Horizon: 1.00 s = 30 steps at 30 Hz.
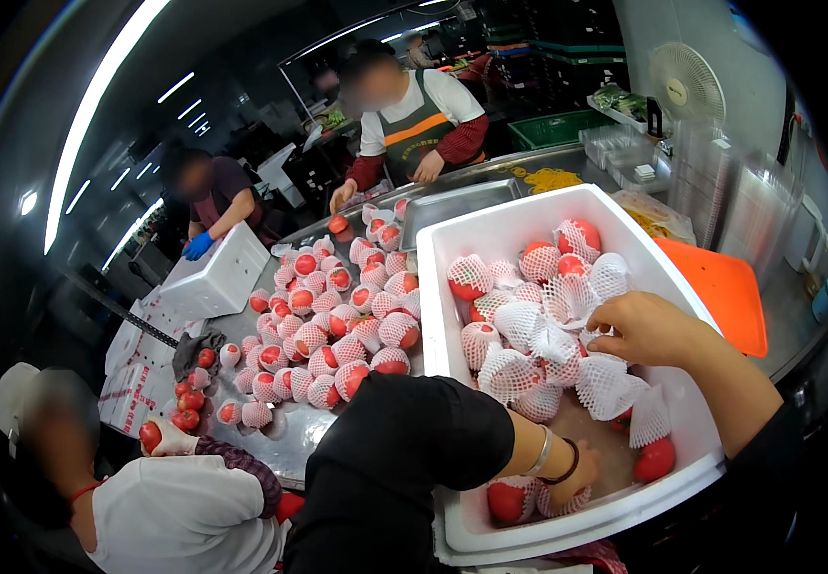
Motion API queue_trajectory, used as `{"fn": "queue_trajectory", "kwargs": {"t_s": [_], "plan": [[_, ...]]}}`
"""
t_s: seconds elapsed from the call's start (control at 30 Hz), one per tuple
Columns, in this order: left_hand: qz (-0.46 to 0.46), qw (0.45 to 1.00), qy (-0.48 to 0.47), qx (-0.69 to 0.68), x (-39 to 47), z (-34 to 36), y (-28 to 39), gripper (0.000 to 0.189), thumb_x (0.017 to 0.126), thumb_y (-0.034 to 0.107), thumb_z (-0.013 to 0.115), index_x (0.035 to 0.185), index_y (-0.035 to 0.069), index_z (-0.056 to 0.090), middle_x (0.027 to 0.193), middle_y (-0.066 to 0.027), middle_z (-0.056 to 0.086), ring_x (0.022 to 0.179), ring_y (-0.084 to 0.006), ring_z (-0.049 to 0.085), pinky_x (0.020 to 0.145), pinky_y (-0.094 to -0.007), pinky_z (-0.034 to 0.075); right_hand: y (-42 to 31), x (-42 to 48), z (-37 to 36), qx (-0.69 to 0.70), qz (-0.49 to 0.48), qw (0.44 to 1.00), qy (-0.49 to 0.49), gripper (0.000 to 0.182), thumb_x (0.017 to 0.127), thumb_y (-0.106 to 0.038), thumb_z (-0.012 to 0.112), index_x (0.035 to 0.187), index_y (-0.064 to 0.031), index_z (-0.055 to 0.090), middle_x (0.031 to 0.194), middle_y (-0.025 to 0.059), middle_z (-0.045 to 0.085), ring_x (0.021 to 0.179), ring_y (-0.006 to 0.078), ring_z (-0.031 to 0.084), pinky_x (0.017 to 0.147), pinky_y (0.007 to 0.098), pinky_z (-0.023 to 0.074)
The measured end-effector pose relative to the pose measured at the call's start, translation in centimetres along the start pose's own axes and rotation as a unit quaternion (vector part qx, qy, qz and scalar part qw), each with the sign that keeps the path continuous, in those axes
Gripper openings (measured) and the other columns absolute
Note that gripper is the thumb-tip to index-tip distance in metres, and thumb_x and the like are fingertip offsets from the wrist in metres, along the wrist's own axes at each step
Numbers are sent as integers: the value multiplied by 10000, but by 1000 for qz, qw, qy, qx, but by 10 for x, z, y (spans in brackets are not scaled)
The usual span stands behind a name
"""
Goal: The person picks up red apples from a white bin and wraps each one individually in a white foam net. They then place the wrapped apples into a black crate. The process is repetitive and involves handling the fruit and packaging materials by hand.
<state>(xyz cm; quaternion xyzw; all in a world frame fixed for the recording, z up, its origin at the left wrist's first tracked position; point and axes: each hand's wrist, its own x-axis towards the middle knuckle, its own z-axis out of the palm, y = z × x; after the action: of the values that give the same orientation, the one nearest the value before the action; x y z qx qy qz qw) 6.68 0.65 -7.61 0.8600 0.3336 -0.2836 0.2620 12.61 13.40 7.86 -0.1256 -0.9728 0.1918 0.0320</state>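
Observation:
A large white foam box stands before me, holding tomatoes in white foam net sleeves. My left hand reaches down inside the near end, its fingers around a net-sleeved tomato; the grip is partly hidden by the hand itself. Beside it lies another sleeved tomato. My right hand hovers over the sleeves at the box's right side, fingers bent and apart, thumb near the netting. Whether its fingertips touch a sleeve is unclear. A tomato with its sleeve partly off lies in the near right corner.
Many sleeved tomatoes cover the metal table left of the box. A metal tray lies behind, an orange tray at right, with clear plastic containers beyond. Co-workers stand across and at left; one gloved hand holds a tomato.

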Motion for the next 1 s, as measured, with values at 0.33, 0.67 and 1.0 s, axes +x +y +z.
{"fn": "queue_trajectory", "kwargs": {"t_s": [0.33,0.67,1.0], "plan": [[29,995,45,-89,-16,-13,-5,754,610,216,682,1247,-64,389,1134,-262,539,1064,-363,552,889,-392,450,-6,-2,-9,-13,22,1000,-2,268,784,-235,641,929,-12,672,861,176,656,812,322,621,744,396,481],[26,578,502,-642,-137,-110,-53,521,866,240,622,1282,13,405,1129,-81,546,1007,-134,561,781,-289,502,26,5,-18,241,13,895,375,293,871,-228,607,1025,22,612,969,136,633,811,202,602,722,324,483],[141,413,558,-705,-139,-112,-69,379,954,208,478,1282,44,381,1232,-118,514,1095,-229,554,918,-428,474,20,4,-5,179,37,933,310,929,655,-389,779,1334,53,325,1308,267,366,1208,379,425,984,388,391]]}}
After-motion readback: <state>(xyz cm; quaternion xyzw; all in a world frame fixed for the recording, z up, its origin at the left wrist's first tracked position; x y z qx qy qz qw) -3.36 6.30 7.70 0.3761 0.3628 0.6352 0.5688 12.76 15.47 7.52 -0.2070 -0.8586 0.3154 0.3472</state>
